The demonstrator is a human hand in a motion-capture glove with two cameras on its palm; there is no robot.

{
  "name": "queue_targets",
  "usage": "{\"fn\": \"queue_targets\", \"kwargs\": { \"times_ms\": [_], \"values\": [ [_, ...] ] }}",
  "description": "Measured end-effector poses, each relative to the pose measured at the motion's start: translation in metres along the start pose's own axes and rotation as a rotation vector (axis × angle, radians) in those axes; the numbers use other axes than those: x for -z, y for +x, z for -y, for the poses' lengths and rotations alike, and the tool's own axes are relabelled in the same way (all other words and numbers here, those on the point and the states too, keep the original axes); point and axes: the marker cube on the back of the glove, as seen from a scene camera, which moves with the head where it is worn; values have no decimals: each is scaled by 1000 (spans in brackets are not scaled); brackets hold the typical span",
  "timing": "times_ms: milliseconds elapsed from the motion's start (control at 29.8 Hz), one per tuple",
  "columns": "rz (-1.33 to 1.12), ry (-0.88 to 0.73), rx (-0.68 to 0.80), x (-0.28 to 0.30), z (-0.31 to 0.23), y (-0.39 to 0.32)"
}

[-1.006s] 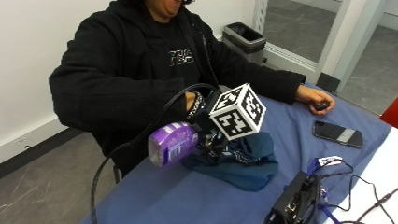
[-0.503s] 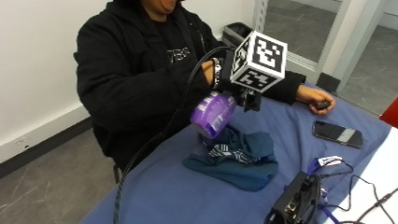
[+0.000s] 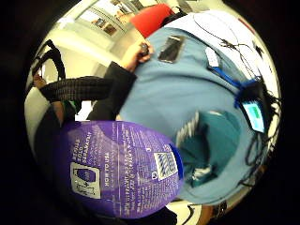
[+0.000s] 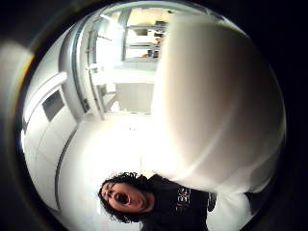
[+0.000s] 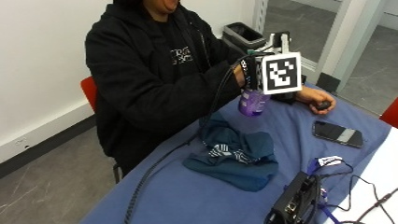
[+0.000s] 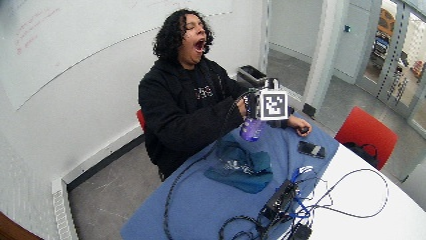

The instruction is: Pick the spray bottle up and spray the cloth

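While your gloved right hand (image 5: 249, 77) holds it up in the air, the purple plastic spray bottle (image 5: 252, 103) hangs above the blue-covered counter (image 5: 187, 196), well clear of the cloth below. Your fingers are curled round its upper part, so only the rounded purple body shows beneath the hand in the outside view. From the little-finger side of your palm the bottle (image 3: 119, 168) fills much of the view: a smooth, bulging, translucent purple body with a printed back label, white small text, a small picture of a bottle and a pale barcode patch.

The crumpled dark teal cloth (image 5: 233, 154) with a white printed pattern lies heaped on the counter, beneath the bottle and a little toward the near edge. Your bare left hand (image 5: 320, 100) rests on the counter past the bottle, closed round a small dark object. A black smartphone (image 5: 337, 134) lies flat just beside that hand. A black electronic box (image 5: 295, 203) with cables sits at the counter's near side.
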Motion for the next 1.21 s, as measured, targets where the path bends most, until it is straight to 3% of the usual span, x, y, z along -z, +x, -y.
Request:
{"fn": "queue_targets", "kwargs": {
  "times_ms": [302, 603, 771, 939, 1106, 1207],
  "values": [
    [256, 217, 159, -55, 28, 56],
    [307, 271, 206, -66, 28, 77],
    [300, 334, 263, -54, 57, 78],
    [305, 288, 273, -68, 23, 80],
    [289, 344, 315, -56, 54, 81],
    [295, 301, 300, -66, 31, 83]
  ]
}}
